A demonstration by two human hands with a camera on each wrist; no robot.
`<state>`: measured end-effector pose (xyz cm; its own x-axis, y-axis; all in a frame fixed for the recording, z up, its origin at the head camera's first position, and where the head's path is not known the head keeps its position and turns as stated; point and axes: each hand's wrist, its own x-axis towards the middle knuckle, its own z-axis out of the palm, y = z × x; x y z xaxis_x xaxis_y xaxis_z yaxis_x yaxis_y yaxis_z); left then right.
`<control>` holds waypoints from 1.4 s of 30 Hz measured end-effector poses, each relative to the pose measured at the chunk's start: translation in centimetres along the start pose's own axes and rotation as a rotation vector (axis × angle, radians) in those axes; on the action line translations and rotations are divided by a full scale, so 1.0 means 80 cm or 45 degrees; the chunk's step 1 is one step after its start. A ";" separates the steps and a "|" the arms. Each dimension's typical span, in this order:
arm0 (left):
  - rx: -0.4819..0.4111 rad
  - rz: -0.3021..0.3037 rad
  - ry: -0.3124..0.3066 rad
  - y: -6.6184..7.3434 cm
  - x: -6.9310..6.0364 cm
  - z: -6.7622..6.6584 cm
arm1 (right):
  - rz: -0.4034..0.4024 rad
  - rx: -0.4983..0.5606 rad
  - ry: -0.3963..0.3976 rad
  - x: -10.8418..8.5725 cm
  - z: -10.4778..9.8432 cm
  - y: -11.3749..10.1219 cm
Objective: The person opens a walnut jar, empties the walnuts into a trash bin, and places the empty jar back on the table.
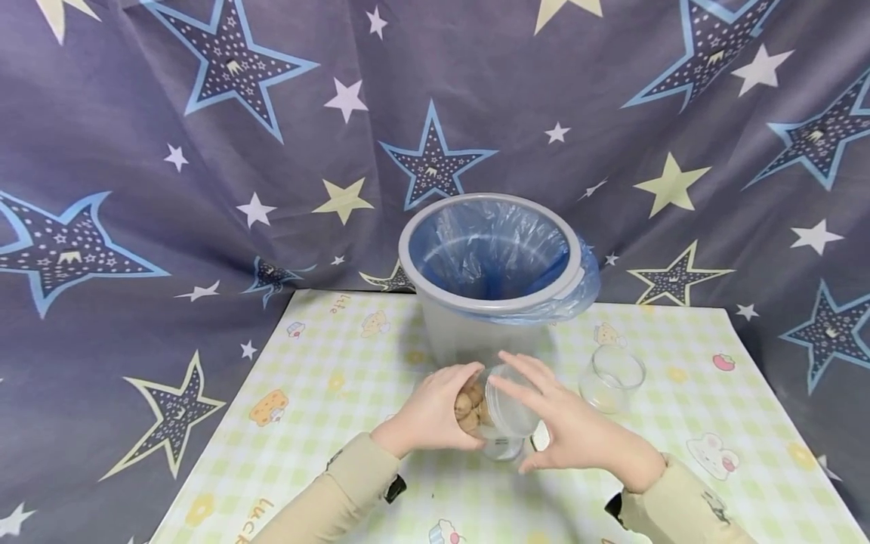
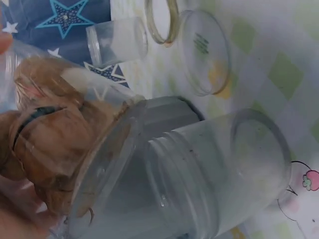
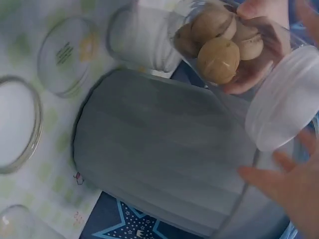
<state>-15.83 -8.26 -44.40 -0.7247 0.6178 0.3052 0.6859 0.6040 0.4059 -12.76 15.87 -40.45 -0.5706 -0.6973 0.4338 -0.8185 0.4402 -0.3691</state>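
My left hand (image 1: 435, 412) grips a clear plastic jar (image 3: 199, 84) holding several walnuts (image 1: 467, 408), tilted sideways above the table. A frosted lid (image 1: 511, 404) sits at the jar's end facing right. Close to that lid, my right hand (image 1: 578, 431) is spread with long, straightened fingers, the thumb apart and lower down. Whether its fingertips touch the lid I cannot tell. In the left wrist view the walnuts (image 2: 55, 134) show through the clear wall, with part of my left hand at the lower left edge.
Behind my hands stands a grey bin (image 1: 442, 332) lined with a blue bag (image 1: 578, 295). A clear jar (image 1: 612, 378) is at the right, and another clear jar (image 1: 503, 449) stands below my hands. A clear disc (image 3: 65, 57) and a gold-rimmed disc (image 3: 37, 124) lie on the checked tablecloth (image 1: 326, 468).
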 end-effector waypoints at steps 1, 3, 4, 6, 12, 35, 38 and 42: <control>0.006 -0.010 0.016 0.001 0.001 -0.001 | 0.046 0.024 0.002 0.000 -0.003 0.000; 0.039 -0.022 0.050 0.002 0.002 -0.003 | 0.192 0.064 0.020 0.001 -0.009 -0.001; 0.059 -0.023 0.069 0.003 0.003 -0.004 | 0.289 0.081 0.027 0.002 -0.011 -0.002; 0.119 -0.021 0.103 0.006 0.003 -0.005 | 0.476 0.095 0.020 0.006 -0.015 -0.005; 0.304 -0.021 0.101 0.012 0.004 -0.002 | 0.735 0.070 -0.073 0.016 -0.010 -0.011; 0.196 -0.046 0.068 0.011 0.005 -0.009 | -0.023 -0.133 0.094 0.001 -0.009 0.018; 0.208 -0.033 0.085 0.011 0.003 -0.007 | 0.054 -0.067 0.180 -0.001 -0.013 0.019; 0.289 -0.020 0.088 0.014 0.003 -0.005 | 0.318 -0.020 0.194 0.002 -0.013 0.012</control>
<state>-15.25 -7.64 -43.56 -0.7328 0.5764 0.3617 0.6663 0.7156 0.2095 -13.70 16.77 -39.86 -0.7572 -0.4733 0.4501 -0.6514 0.5974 -0.4677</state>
